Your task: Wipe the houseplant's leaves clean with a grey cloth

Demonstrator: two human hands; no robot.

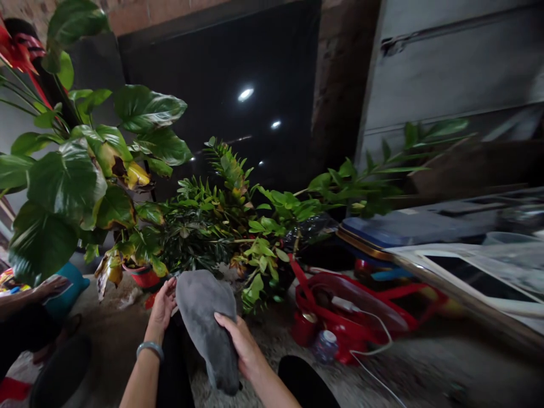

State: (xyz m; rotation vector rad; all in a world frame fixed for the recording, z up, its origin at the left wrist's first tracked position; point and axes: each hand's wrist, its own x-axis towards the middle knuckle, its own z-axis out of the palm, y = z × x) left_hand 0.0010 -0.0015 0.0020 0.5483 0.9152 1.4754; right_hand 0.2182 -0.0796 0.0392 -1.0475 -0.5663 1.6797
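The gray plush piece (208,323) lies between my two hands, low in the view and a little left of its middle. Its broad rounded end points away from me and its narrower end comes back toward my body, between my forearms. My right hand (244,343) is closed on its right edge, the thumb flat on the upper face and the other fingers tucked out of sight beneath. My left hand (162,306) is at the upper left edge, palm turned inward and fingers loosely curled, not closed around the piece; whether the fingertips touch it I cannot tell. A pale bracelet (150,350) circles my left wrist.

Past the broad end, the green plants (229,215) come close, their lower leaves just beyond the piece. The red pot (145,276) sits beyond my left hand, with a patch of bare floor (108,340) to the left of my forearm. On the right, a strip of floor separates my right hand from the clear jar (326,345) and the red bag (357,306), which has a white cable (385,328) trailing out of it. Farther right is the edge of a cluttered table (450,309). At the far left, another person's hand (51,288) is near a teal object (70,289). Any print on the jar is too blurred to read.
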